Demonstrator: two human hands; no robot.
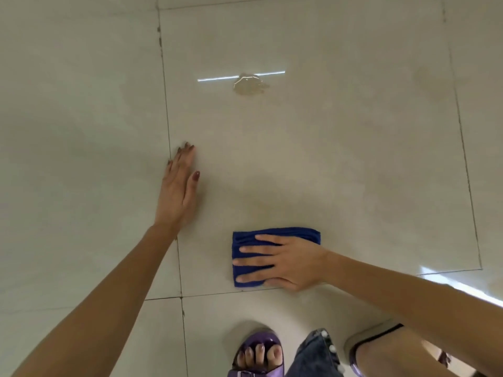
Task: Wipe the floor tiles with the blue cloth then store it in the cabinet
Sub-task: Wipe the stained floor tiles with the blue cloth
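A folded blue cloth (288, 236) lies flat on the pale glossy floor tile (340, 164), near its front edge. My right hand (288, 261) presses down on the cloth with fingers spread, pointing left, covering most of it. My left hand (179, 186) rests flat on the floor to the left, palm down and fingers together, right by the grout line, holding nothing. A small wet or dirty patch (249, 83) sits farther ahead on the same tile.
Dark grout lines (174, 213) run between large tiles. A faint stain (424, 77) marks the far right of the tile. My foot in a purple sandal (258, 352) and my knee stand close behind the cloth. No cabinet is in view.
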